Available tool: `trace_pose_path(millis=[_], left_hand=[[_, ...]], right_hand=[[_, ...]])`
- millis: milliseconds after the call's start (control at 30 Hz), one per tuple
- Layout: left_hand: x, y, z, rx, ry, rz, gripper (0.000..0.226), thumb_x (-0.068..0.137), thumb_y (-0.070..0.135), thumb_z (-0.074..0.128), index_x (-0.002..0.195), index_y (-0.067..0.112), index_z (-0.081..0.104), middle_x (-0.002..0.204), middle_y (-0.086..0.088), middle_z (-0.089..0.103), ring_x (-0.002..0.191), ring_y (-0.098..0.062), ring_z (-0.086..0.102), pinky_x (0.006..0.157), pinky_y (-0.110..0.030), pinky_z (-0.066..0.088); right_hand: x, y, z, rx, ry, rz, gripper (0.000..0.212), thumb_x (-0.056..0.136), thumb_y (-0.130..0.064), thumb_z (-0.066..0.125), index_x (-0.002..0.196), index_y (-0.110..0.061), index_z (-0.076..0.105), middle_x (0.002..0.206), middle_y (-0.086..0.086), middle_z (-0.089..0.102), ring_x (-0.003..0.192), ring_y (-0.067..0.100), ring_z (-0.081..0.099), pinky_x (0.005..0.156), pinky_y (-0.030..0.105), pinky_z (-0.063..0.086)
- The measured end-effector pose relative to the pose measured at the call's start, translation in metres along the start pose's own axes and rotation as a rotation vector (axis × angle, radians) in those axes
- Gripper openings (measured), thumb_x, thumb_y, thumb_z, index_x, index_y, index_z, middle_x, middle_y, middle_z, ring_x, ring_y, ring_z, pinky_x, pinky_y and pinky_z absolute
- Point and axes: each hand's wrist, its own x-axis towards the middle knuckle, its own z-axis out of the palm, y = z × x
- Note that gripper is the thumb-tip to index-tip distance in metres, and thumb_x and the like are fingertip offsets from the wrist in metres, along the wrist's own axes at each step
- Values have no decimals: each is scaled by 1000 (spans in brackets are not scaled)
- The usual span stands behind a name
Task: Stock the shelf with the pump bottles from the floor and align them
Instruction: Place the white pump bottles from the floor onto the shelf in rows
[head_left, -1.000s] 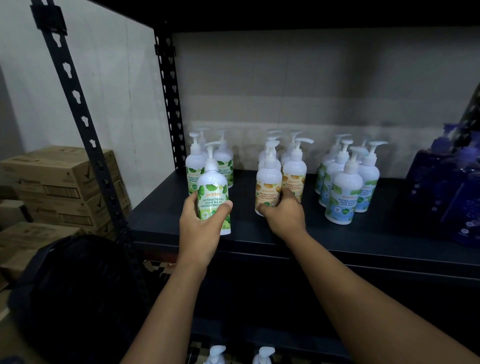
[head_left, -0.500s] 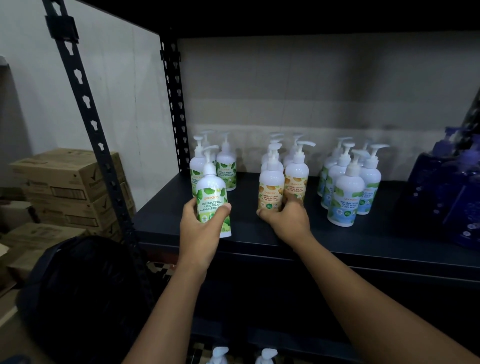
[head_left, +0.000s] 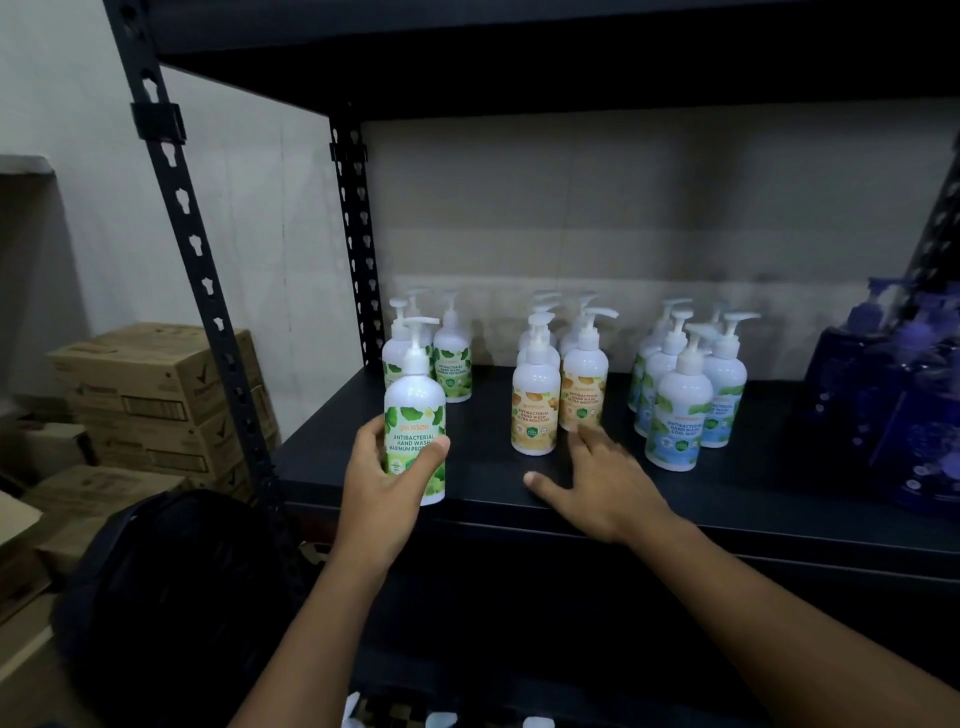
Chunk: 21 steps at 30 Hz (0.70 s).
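My left hand (head_left: 387, 480) grips a white pump bottle with a green leaf label (head_left: 414, 410), upright at the front left of the dark shelf (head_left: 727, 499). More green-label bottles (head_left: 453, 364) stand behind it. In the middle stands a group of orange-label bottles (head_left: 535, 410); my right hand (head_left: 597, 480) lies open on the shelf just in front of them, its fingertips at the base of the right one (head_left: 584, 389). A cluster of blue-label bottles (head_left: 678, 421) stands to the right.
Dark blue pump bottles (head_left: 909, 415) fill the shelf's right end. Black perforated uprights (head_left: 197, 260) frame the left side. Stacked cardboard boxes (head_left: 156, 395) sit on the floor at left, a dark bag (head_left: 171, 597) below. Pump tops (head_left: 441, 719) show at the bottom edge.
My right hand has let go of the orange-label bottle and drawn back, fingers spread on the shelf. My left hand still holds the green-label bottle in about the same place.
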Motion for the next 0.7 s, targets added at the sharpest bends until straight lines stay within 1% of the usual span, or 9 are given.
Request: trace_pose_path(millis=[67, 133, 200, 267, 333, 400, 533, 600, 700], left_hand=[[6, -4, 4, 53, -19, 19, 59, 81, 36, 82, 132, 26, 55, 117, 7, 69, 103, -8, 69, 88, -30, 56], [14, -7, 9, 99, -26, 48, 56, 77, 40, 85, 126, 32, 60, 120, 5, 68, 104, -7, 68, 93, -34, 56], [24, -11, 16, 158, -18, 70, 44, 72, 47, 85, 110, 44, 62, 115, 6, 70, 100, -6, 69, 90, -31, 56], [33, -12, 22, 232, -22, 81, 35, 75, 44, 84, 101, 46, 61, 107, 11, 71, 95, 1, 67, 80, -17, 52], [41, -15, 26, 280, -16, 91, 31, 80, 36, 83, 98, 42, 59, 97, 17, 70, 87, 8, 64, 69, -8, 45], [47, -20, 30, 316, -11, 86, 32, 81, 34, 83, 102, 37, 59, 92, 21, 67, 84, 9, 61, 68, -9, 42], [54, -28, 32, 354, -4, 55, 43, 80, 36, 83, 115, 27, 60, 101, 14, 66, 93, -5, 63, 70, -11, 41], [54, -29, 32, 361, 4, 35, 57, 76, 36, 87, 122, 24, 56, 106, 13, 62, 97, -7, 61, 74, -14, 42], [53, -34, 31, 421, 58, 23, 81, 61, 43, 94, 125, 16, 51, 118, 4, 58, 103, -13, 61, 83, -27, 48]], right_hand=[[3, 2, 7, -37, -94, 20, 99, 90, -80, 21, 160, -10, 17, 168, 9, 12, 155, 23, 8, 126, 41, 9], [6, 1, 10, -54, -119, 33, 98, 90, -80, 17, 160, -11, 16, 169, 8, 8, 156, 22, 4, 126, 42, 6], [8, 0, 11, -67, -122, 35, 98, 90, -80, 17, 161, -12, 15, 169, 7, 7, 156, 22, 3, 126, 42, 5], [9, 1, 12, -81, -123, 40, 98, 90, -79, 17, 161, -12, 15, 169, 7, 7, 156, 22, 2, 126, 42, 6], [10, 1, 13, -85, -126, 46, 98, 90, -79, 17, 161, -12, 15, 169, 7, 7, 156, 22, 2, 126, 43, 6], [10, 1, 13, -91, -134, 50, 98, 90, -79, 17, 161, -11, 15, 169, 8, 7, 156, 22, 2, 126, 43, 6], [11, 0, 12, -91, -136, 53, 99, 89, -79, 18, 160, -11, 15, 169, 8, 9, 156, 23, 3, 126, 43, 7], [10, 0, 12, -91, -135, 53, 99, 89, -80, 18, 160, -11, 16, 169, 8, 9, 156, 22, 3, 125, 43, 7], [9, -1, 10, -85, -144, 56, 98, 89, -79, 19, 161, -11, 14, 169, 7, 8, 156, 22, 2, 125, 43, 5]])
